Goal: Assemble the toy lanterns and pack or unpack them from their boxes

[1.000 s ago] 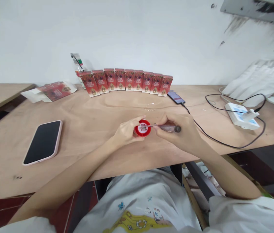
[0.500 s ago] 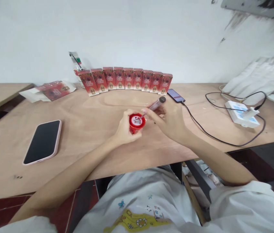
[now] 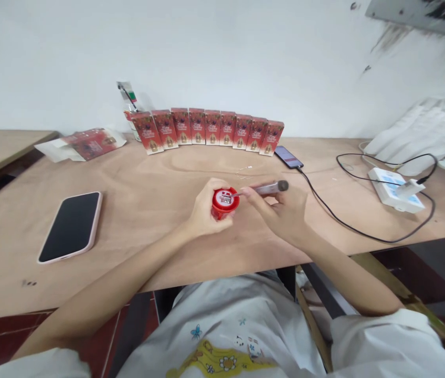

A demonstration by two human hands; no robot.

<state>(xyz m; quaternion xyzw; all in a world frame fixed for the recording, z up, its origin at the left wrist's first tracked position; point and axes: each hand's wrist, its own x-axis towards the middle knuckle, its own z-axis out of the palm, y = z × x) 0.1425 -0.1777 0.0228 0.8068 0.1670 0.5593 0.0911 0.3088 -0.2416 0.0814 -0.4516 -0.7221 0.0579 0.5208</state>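
My left hand (image 3: 205, 211) is closed around a small red round plastic case (image 3: 220, 211) near the middle of the table. A white disc with small metal and red parts shows inside the case's rim. In my right hand (image 3: 283, 212) is a screwdriver (image 3: 265, 189) with a clear handle and a dark end cap. Its shaft lies almost level, and the tip reaches the parts inside the case; whether it touches them I cannot tell.
Several red printed boxes (image 3: 212, 127) stand in a curved row by the wall. An opened carton (image 3: 92, 144) and a pink-cased phone (image 3: 71, 227) lie left. Another phone (image 3: 288, 156) is cabled to a white power strip (image 3: 395, 190) at right.
The screwdriver has tipped from a steep slant to nearly level, its handle end moving right and down with my right hand. My left hand still holds the red case.
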